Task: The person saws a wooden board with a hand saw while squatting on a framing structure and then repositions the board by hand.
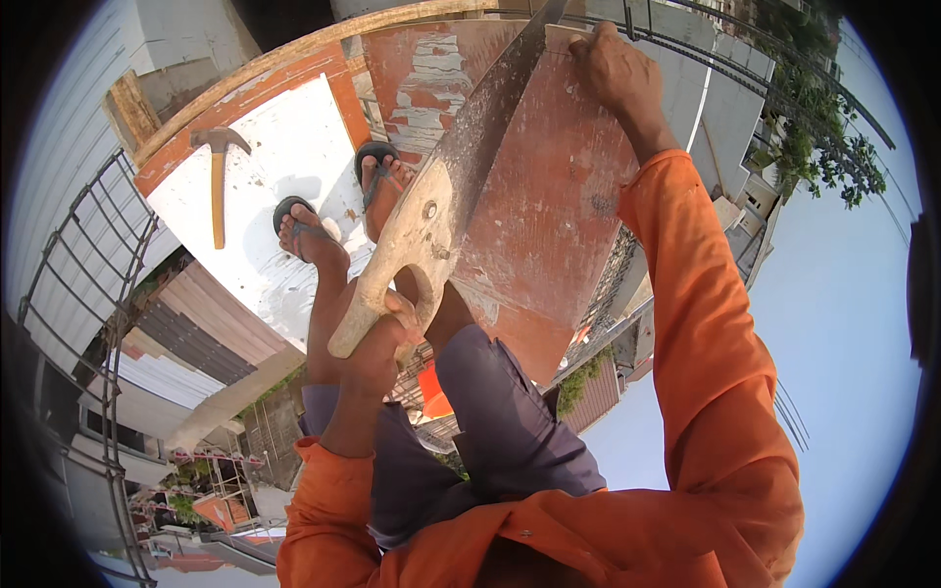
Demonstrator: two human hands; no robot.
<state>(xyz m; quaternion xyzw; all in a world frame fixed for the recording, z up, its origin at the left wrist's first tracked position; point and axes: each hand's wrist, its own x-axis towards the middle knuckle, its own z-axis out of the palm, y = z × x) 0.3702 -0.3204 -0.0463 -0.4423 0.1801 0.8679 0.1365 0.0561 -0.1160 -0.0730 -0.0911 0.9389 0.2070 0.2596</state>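
Note:
A hand saw [428, 208] with a worn wooden handle and a broad, rust-marked blade slants from the lower middle to the top of the view. My left hand [377, 348] is closed around its handle. The blade lies along the left edge of a reddish-brown plywood board [549, 216]; whether its teeth are in the wood cannot be made out. My right hand [623, 80] grips the board's far corner, its fingers curled beside the blade near the saw's tip.
A claw hammer [218, 186] lies on a white panel [265, 245] at left, near my sandalled feet [306, 232]. Steel bars [706, 59] cross the upper right, and a rebar cage [74, 235] stands at left. Rooftops show far below, beyond the edges.

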